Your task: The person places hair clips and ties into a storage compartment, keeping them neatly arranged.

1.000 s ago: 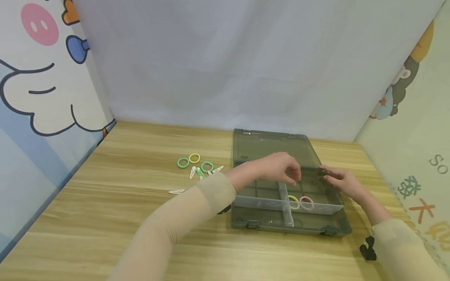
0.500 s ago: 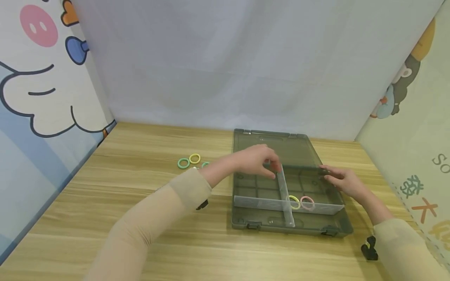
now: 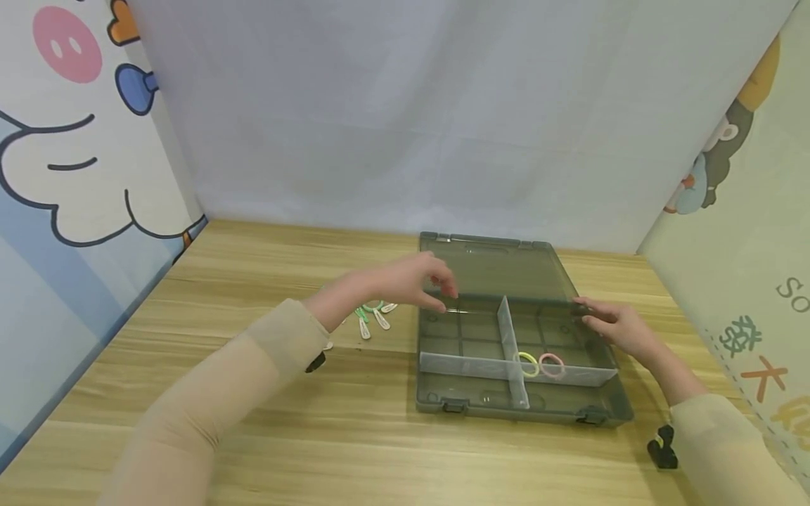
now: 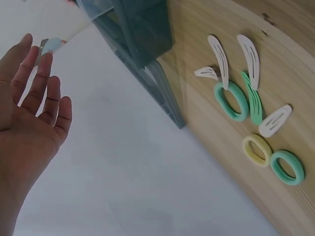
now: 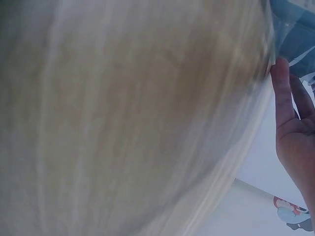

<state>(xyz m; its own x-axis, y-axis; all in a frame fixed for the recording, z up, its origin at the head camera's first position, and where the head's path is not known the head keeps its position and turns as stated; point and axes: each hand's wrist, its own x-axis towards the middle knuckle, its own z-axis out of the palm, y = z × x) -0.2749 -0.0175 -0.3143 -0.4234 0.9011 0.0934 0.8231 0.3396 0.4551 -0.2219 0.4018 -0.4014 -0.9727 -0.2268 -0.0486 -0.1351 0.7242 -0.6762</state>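
A grey see-through storage box lies with its lid folded back. In its right rear compartment are a yellow hair tie and a pink hair tie. My left hand hovers over the box's left rear edge, fingers loosely bent and holding nothing. With thumb and fingers, my right hand holds the box's right rear corner. Left of the box lie white snap hair clips, a green snap clip, green hair ties and a yellow hair tie, partly hidden by my left arm in the head view.
Clear dividers split the box into several compartments. A grey cloth hangs behind the wooden table, and printed panels stand at both sides. A black device sits by my right sleeve.
My left hand has moved left, from above the right rear compartment to the box's left edge. My right hand stays at the corner, and the two hair ties in the box keep their place.
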